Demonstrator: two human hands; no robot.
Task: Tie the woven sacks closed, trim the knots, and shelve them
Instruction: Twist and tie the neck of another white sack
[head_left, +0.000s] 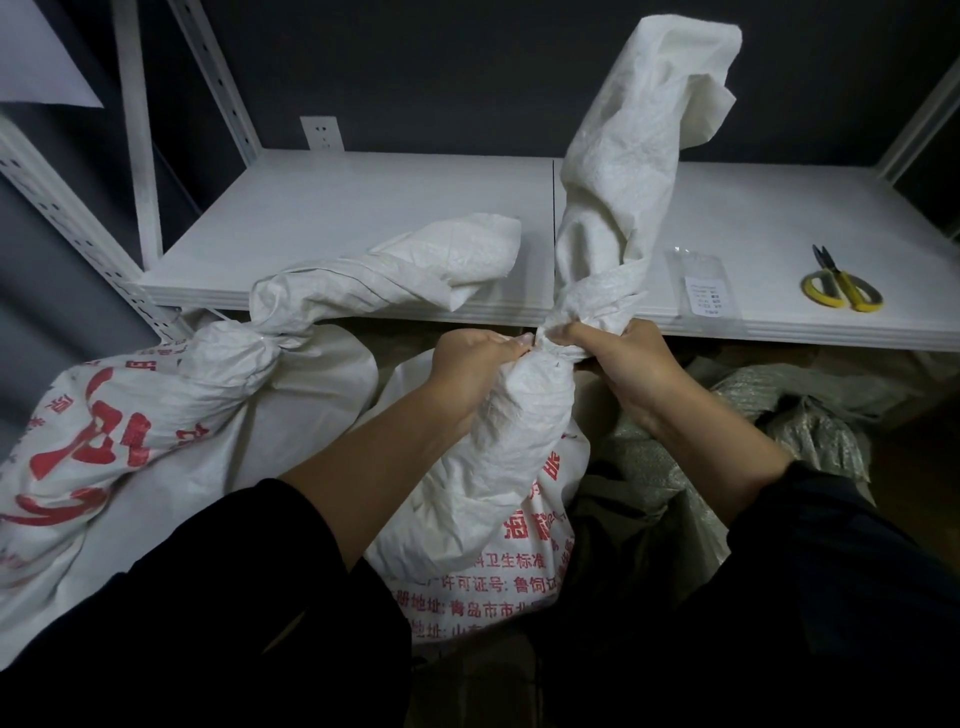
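Note:
A white woven sack (483, 499) with red print stands upright in front of me, below the shelf edge. Its neck is gathered tight, and the loose top stands up tall above it. My left hand (470, 366) grips the neck from the left. My right hand (621, 358) grips it from the right, fingers curled round the bunched fabric. A second sack (130, 441) with red characters lies to the left, its neck cinched and its top flopped onto the shelf edge. Yellow-handled scissors (841, 288) lie on the white shelf (363, 218) at the right.
A clear plastic packet (701, 283) with a label lies on the shelf left of the scissors. Crumpled grey bubble wrap (810, 410) fills the space under the shelf at the right. White perforated shelf uprights (67, 208) stand at the left. A wall socket (322, 133) sits behind the shelf.

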